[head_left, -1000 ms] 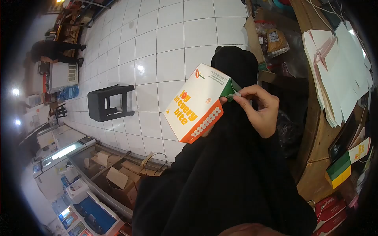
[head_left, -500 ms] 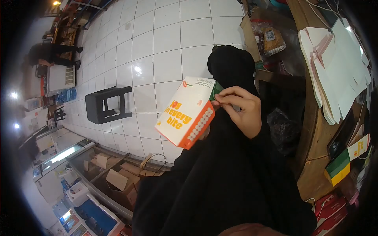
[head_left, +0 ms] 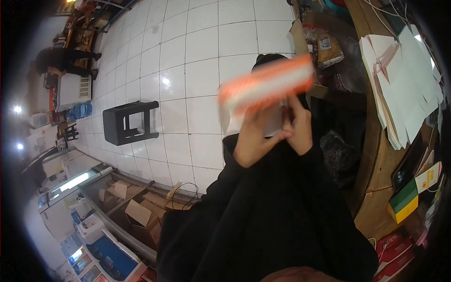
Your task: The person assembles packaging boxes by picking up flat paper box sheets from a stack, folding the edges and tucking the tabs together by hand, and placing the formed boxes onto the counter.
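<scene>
A small printed cardboard box (head_left: 268, 87), smeared by motion, is held in front of my lap with its orange side facing up and a white face below. My left hand (head_left: 256, 141) is closed around the near, lower part of the box, its fingers partly hidden behind it. At the right end, my right hand (head_left: 299, 129) pinches the box's lower edge, with its thumb close to my left thumb. The box's print cannot be read.
A wooden table (head_left: 373, 174) on the right carries stacked pale cardboard sheets (head_left: 408, 80). A green and yellow carton (head_left: 406, 199) lies near it. On the tiled floor stands a black stool (head_left: 130, 123). Open brown boxes (head_left: 143, 216) are at lower left; a person (head_left: 68, 61) is far left.
The box has turned from its white lettered face to its orange side and shifted right and up. My left hand, mostly hidden behind the box before, now shows.
</scene>
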`<action>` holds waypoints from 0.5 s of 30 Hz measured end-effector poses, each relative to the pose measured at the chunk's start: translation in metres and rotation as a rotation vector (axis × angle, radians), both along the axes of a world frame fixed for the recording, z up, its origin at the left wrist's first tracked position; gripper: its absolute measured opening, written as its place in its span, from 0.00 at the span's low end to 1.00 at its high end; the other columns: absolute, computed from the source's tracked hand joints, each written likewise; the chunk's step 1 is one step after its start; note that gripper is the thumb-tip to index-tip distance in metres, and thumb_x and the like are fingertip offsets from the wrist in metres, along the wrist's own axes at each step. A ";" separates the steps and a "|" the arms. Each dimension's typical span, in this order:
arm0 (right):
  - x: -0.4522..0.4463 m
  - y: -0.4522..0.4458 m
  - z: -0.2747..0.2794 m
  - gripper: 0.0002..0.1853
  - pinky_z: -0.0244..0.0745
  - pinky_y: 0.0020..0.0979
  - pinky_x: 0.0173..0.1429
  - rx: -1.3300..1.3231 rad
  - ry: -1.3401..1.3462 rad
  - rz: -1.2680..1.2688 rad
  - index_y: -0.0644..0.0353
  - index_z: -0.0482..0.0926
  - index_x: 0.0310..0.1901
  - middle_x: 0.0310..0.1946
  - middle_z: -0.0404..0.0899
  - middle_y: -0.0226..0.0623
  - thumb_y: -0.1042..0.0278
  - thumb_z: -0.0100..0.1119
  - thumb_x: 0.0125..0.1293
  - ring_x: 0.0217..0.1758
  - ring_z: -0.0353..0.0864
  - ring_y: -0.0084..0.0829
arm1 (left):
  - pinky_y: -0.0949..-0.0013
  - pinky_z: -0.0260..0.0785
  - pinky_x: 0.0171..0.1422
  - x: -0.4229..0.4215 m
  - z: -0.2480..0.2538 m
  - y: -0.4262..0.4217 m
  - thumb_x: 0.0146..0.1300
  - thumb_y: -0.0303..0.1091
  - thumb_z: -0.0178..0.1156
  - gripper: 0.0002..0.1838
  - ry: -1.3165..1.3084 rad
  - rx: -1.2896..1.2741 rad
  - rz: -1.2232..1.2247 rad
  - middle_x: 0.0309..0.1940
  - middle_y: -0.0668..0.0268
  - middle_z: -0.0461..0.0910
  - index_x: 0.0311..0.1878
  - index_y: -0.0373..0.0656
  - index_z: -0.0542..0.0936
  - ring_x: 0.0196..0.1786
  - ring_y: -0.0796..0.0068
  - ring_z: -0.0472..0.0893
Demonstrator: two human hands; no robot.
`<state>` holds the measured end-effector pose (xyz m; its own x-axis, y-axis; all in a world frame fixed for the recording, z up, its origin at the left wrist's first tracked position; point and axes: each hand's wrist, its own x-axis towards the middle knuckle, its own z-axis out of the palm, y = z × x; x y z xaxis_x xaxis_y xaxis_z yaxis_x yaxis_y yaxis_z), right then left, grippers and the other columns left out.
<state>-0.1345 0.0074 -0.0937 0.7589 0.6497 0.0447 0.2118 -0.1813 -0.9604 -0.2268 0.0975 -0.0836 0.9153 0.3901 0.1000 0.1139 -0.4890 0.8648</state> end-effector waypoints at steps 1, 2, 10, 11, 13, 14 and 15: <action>0.003 -0.003 -0.001 0.31 0.71 0.28 0.40 -0.170 0.156 -0.088 0.56 0.63 0.60 0.38 0.76 0.53 0.88 0.41 0.51 0.40 0.78 0.45 | 0.58 0.60 0.59 0.003 -0.007 0.001 0.44 0.31 0.66 0.32 0.035 0.272 -0.112 0.48 0.60 0.72 0.56 0.41 0.68 0.53 0.57 0.70; 0.004 -0.007 -0.021 0.28 0.68 0.24 0.35 -0.020 0.146 -0.106 0.61 0.62 0.60 0.32 0.78 0.47 0.86 0.42 0.55 0.32 0.80 0.35 | 0.58 0.60 0.59 0.004 -0.007 -0.002 0.44 0.31 0.66 0.32 0.036 0.275 -0.108 0.48 0.60 0.72 0.56 0.41 0.68 0.53 0.57 0.70; 0.016 -0.017 -0.031 0.18 0.69 0.20 0.37 0.233 0.438 -0.139 0.66 0.69 0.54 0.32 0.78 0.41 0.80 0.47 0.61 0.35 0.75 0.17 | 0.66 0.69 0.43 0.002 -0.039 -0.008 0.44 0.26 0.64 0.18 -0.188 0.433 0.034 0.30 0.62 0.76 0.43 0.43 0.76 0.36 0.62 0.74; 0.018 -0.018 -0.031 0.15 0.69 0.19 0.38 0.174 0.333 -0.166 0.67 0.72 0.49 0.31 0.78 0.37 0.78 0.51 0.60 0.34 0.74 0.16 | 0.66 0.69 0.43 0.004 -0.040 -0.008 0.44 0.26 0.64 0.18 -0.192 0.431 0.031 0.30 0.62 0.76 0.43 0.43 0.76 0.36 0.62 0.74; 0.021 -0.019 -0.027 0.12 0.69 0.17 0.38 0.115 0.228 -0.194 0.69 0.75 0.45 0.31 0.78 0.32 0.77 0.54 0.59 0.34 0.74 0.15 | 0.69 0.69 0.39 0.008 -0.047 -0.010 0.49 0.27 0.62 0.15 -0.139 0.084 0.182 0.29 0.63 0.76 0.42 0.41 0.75 0.33 0.67 0.74; 0.023 -0.020 -0.020 0.09 0.69 0.18 0.38 0.020 0.168 -0.217 0.69 0.77 0.40 0.29 0.79 0.32 0.76 0.56 0.57 0.33 0.75 0.16 | 0.70 0.69 0.37 0.009 -0.052 -0.012 0.51 0.28 0.61 0.13 -0.107 -0.091 0.257 0.28 0.63 0.76 0.41 0.39 0.75 0.32 0.69 0.75; 0.023 -0.020 -0.015 0.07 0.70 0.18 0.38 -0.075 0.109 -0.236 0.69 0.79 0.36 0.26 0.80 0.32 0.76 0.59 0.56 0.33 0.76 0.16 | 0.71 0.69 0.35 0.008 -0.059 -0.015 0.53 0.28 0.60 0.11 -0.074 -0.267 0.333 0.28 0.63 0.76 0.40 0.38 0.74 0.30 0.71 0.75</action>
<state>-0.1111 -0.0129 -0.1090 0.8874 0.4526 -0.0873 0.0513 -0.2853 -0.9571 -0.2186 0.0828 -0.1422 0.7295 0.6838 0.0159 0.1607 -0.1940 0.9677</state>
